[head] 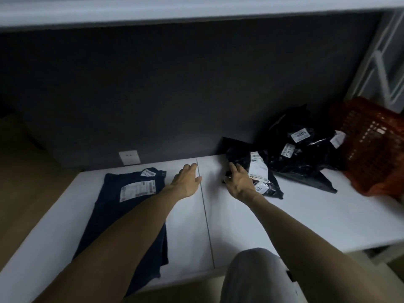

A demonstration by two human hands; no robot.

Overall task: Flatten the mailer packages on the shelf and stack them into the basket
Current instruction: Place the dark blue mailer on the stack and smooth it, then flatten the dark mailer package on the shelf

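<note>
From the head camera, the left hand point(187, 179) reaches over the white shelf point(284, 215) with fingers loosely spread and holding nothing. Their tips lie just beside the seam between the shelf boards. Just left of those fingers lies a navy mailer point(113, 215), already flat with its label up, probably waiting to be stacked.

The right hand point(239, 181) stretches forward with fingers straight and close together. The tips touch the near-left edge of a crumpled black mailer point(260, 169), and no curl round it shows, so the hand seems about to drag it closer for flattening. Beyond and right of those fingers a heap of black mailers point(306, 149) leans against the dark wall. The orange basket point(371, 149) stands further right, touching the heap and well apart from both hands.
</note>
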